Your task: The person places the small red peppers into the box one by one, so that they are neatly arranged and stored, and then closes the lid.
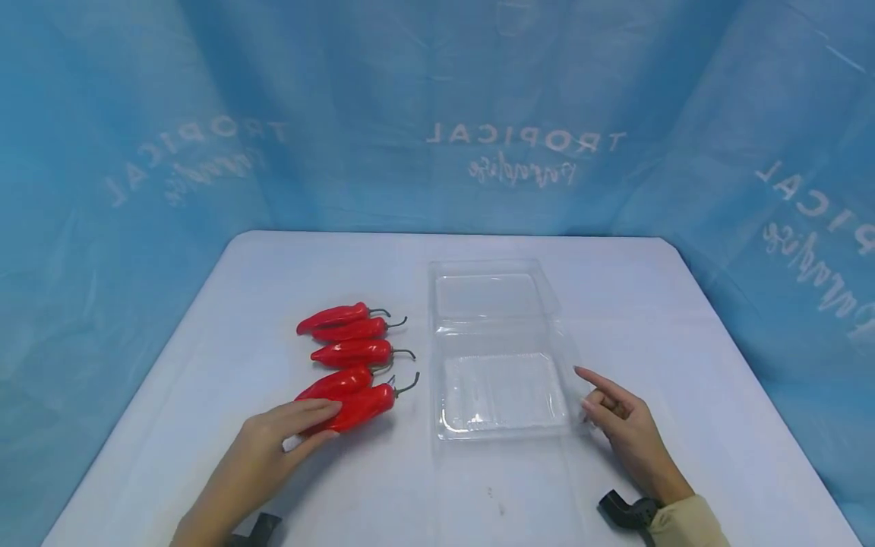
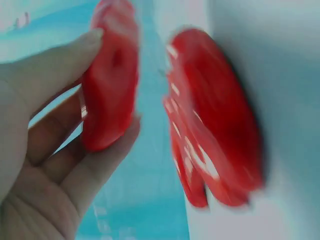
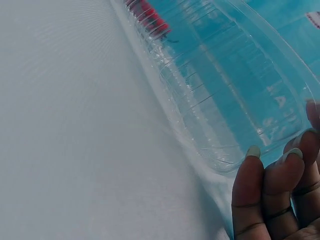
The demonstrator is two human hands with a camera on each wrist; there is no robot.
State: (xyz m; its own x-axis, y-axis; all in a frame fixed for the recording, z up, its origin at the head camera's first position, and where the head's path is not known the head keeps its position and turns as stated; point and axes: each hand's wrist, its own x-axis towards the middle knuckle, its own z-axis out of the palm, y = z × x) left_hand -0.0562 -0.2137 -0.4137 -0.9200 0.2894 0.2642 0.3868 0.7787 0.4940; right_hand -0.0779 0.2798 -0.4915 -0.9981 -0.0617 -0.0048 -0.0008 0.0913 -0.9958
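Note:
My left hand (image 1: 276,441) grips a glossy red pepper (image 1: 362,408), the one nearest me, by its left end. In the left wrist view this red pepper (image 2: 111,80) sits between thumb and fingers, clear of the others. Several more red peppers (image 1: 352,352) lie in a column just beyond, green stems toward the right. To their right lies a clear plastic clamshell container (image 1: 502,391), unfolded with its two halves in line. Beside its near right edge is my right hand (image 1: 632,433), index finger extended and the others loosely bent; in the right wrist view its fingertips (image 3: 287,170) are at the rim.
Everything lies on a white table (image 1: 355,258) with rounded far corners. A blue printed curtain (image 1: 437,182) surrounds its back and sides. A black strap device (image 1: 625,510) is on the right wrist.

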